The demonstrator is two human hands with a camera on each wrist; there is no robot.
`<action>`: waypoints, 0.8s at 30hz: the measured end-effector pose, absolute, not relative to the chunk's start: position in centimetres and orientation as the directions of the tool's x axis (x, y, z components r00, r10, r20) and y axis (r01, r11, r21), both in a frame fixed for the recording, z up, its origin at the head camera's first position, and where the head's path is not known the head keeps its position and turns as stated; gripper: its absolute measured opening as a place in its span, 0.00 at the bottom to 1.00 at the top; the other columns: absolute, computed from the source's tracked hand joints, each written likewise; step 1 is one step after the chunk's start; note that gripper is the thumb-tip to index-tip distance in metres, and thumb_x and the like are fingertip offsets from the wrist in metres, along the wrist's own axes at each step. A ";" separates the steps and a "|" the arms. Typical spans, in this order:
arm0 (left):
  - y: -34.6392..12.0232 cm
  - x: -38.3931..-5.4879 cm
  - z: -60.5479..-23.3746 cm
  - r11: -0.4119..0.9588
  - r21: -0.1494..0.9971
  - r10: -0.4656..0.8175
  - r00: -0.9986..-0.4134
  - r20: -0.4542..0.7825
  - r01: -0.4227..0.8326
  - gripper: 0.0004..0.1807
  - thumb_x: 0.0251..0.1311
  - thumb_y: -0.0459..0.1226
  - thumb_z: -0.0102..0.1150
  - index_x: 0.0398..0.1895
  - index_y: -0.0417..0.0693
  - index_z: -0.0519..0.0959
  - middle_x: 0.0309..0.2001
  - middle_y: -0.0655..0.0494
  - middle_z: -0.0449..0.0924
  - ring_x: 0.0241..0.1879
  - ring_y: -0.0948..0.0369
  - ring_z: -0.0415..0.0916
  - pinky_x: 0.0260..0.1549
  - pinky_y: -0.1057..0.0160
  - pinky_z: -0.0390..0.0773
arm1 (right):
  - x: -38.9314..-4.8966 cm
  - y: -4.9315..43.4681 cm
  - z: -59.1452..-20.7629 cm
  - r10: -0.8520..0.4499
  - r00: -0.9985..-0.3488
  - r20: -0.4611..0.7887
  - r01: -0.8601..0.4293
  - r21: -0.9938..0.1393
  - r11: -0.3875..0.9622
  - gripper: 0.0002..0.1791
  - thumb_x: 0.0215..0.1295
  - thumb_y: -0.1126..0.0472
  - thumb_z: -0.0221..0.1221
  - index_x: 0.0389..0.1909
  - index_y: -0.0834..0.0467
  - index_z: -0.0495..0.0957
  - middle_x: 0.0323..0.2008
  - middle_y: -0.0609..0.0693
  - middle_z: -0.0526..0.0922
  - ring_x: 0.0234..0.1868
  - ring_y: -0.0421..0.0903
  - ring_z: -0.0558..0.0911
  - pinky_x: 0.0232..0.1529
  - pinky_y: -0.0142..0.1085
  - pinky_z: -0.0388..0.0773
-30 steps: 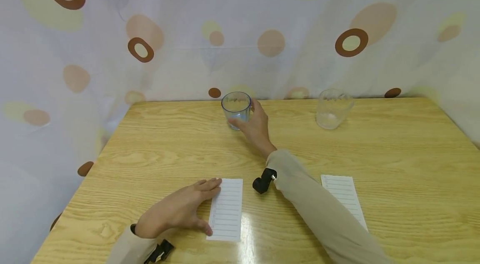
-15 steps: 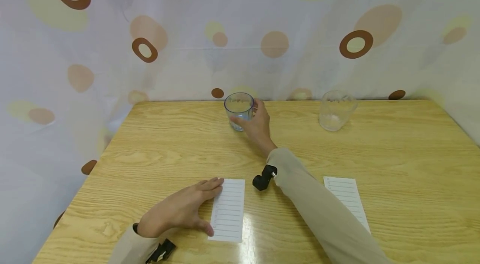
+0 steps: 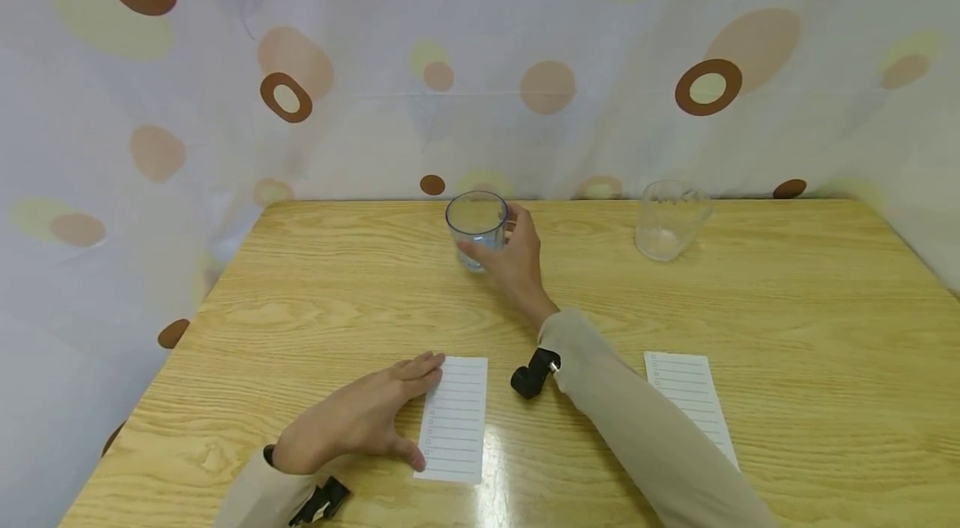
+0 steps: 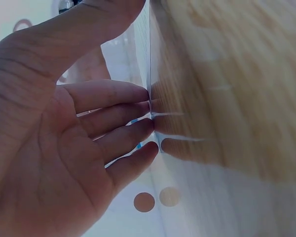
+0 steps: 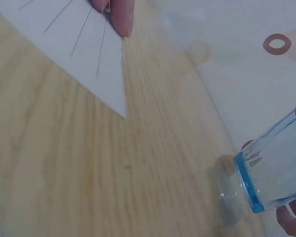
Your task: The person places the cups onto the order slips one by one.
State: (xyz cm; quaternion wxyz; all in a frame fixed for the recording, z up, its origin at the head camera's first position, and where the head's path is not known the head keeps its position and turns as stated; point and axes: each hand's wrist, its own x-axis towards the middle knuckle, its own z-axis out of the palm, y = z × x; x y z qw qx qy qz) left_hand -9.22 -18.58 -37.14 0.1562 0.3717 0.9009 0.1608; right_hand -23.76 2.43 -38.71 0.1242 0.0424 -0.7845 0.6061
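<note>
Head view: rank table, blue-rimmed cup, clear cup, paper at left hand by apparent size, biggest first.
1. Table
2. Paper at the left hand
3. Blue-rimmed cup and clear cup: too alike to rank; the right hand covers part of the blue-rimmed one.

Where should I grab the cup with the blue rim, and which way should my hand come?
I'd hold the cup by its round side, below the rim, coming from the right. It looks upright with its top open, so a thumb in front and fingers opposite should fit round it. The right hand holds it about that way.
</note>
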 end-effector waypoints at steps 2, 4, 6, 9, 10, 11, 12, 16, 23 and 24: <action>-18.6 -9.3 -37.2 0.673 0.411 0.719 -0.674 -0.168 0.615 0.55 0.38 0.54 0.75 0.67 0.30 0.65 0.72 0.41 0.57 0.71 0.45 0.54 0.64 0.47 0.64 | -23.5 2.5 -38.5 0.080 -0.966 0.247 -0.219 -0.940 0.261 0.46 0.50 0.54 0.74 0.66 0.64 0.60 0.62 0.60 0.69 0.59 0.53 0.69 0.60 0.46 0.70; -18.6 -9.3 -37.2 0.676 0.416 0.717 -0.675 -0.177 0.609 0.55 0.38 0.54 0.75 0.67 0.31 0.64 0.72 0.41 0.56 0.71 0.46 0.53 0.64 0.48 0.64 | -23.3 2.5 -38.4 0.078 -0.965 0.250 -0.222 -0.940 0.260 0.46 0.50 0.54 0.74 0.66 0.65 0.60 0.61 0.60 0.69 0.59 0.53 0.70 0.60 0.47 0.70; -18.6 -9.3 -37.2 0.674 0.419 0.718 -0.672 -0.179 0.608 0.55 0.39 0.54 0.75 0.67 0.31 0.64 0.72 0.41 0.55 0.71 0.46 0.53 0.64 0.48 0.64 | -23.2 2.5 -38.3 0.078 -0.964 0.255 -0.227 -0.939 0.259 0.47 0.49 0.55 0.74 0.66 0.66 0.60 0.60 0.59 0.70 0.59 0.53 0.70 0.60 0.46 0.70; -18.6 -9.4 -37.1 0.668 0.420 0.724 -0.668 -0.174 0.615 0.55 0.39 0.54 0.74 0.67 0.29 0.64 0.72 0.40 0.55 0.71 0.45 0.53 0.64 0.48 0.64 | -22.9 2.4 -38.0 0.078 -0.961 0.264 -0.238 -0.938 0.252 0.47 0.49 0.55 0.74 0.66 0.66 0.60 0.59 0.59 0.70 0.58 0.53 0.70 0.59 0.46 0.71; -18.6 -9.4 -37.1 0.666 0.420 0.726 -0.666 -0.173 0.617 0.55 0.39 0.54 0.74 0.67 0.29 0.64 0.72 0.39 0.55 0.71 0.45 0.53 0.64 0.48 0.64 | -22.9 2.4 -38.0 0.077 -0.961 0.268 -0.241 -0.938 0.251 0.47 0.48 0.56 0.75 0.65 0.66 0.60 0.59 0.59 0.70 0.58 0.53 0.70 0.59 0.45 0.72; -18.7 -9.4 -37.1 0.663 0.420 0.728 -0.663 -0.171 0.620 0.56 0.39 0.54 0.74 0.67 0.28 0.64 0.72 0.39 0.55 0.71 0.45 0.53 0.63 0.48 0.64 | -22.8 2.4 -37.9 0.075 -0.960 0.269 -0.243 -0.938 0.248 0.47 0.48 0.56 0.75 0.65 0.66 0.60 0.59 0.59 0.70 0.58 0.53 0.70 0.59 0.45 0.72; -18.7 -9.5 -37.1 0.664 0.420 0.727 -0.664 -0.174 0.618 0.56 0.39 0.55 0.74 0.67 0.28 0.63 0.72 0.39 0.55 0.71 0.45 0.53 0.63 0.48 0.64 | -22.7 2.4 -37.9 0.074 -0.960 0.272 -0.246 -0.937 0.246 0.47 0.48 0.56 0.75 0.65 0.66 0.61 0.59 0.59 0.71 0.58 0.53 0.71 0.59 0.45 0.72; -18.9 -9.6 -37.0 0.663 0.421 0.729 -0.662 -0.174 0.619 0.57 0.39 0.55 0.73 0.67 0.28 0.63 0.72 0.38 0.55 0.71 0.44 0.53 0.64 0.47 0.64 | -22.6 2.3 -37.8 0.078 -0.957 0.279 -0.253 -0.935 0.249 0.46 0.48 0.56 0.75 0.65 0.65 0.61 0.59 0.58 0.71 0.58 0.53 0.71 0.59 0.45 0.72; -18.9 -9.6 -37.1 0.666 0.419 0.726 -0.665 -0.174 0.617 0.57 0.38 0.55 0.74 0.66 0.27 0.63 0.72 0.37 0.54 0.71 0.43 0.53 0.64 0.46 0.63 | -22.3 2.4 -37.8 0.068 -0.960 0.270 -0.246 -0.937 0.249 0.47 0.49 0.56 0.74 0.66 0.66 0.60 0.60 0.61 0.70 0.59 0.53 0.70 0.60 0.45 0.72; -18.9 -9.7 -37.1 0.666 0.419 0.727 -0.664 -0.176 0.617 0.57 0.38 0.55 0.74 0.67 0.27 0.63 0.72 0.38 0.54 0.71 0.43 0.52 0.64 0.46 0.62 | -22.2 2.4 -37.8 0.068 -0.960 0.271 -0.247 -0.937 0.248 0.47 0.49 0.56 0.74 0.66 0.66 0.60 0.60 0.61 0.70 0.59 0.53 0.70 0.60 0.45 0.72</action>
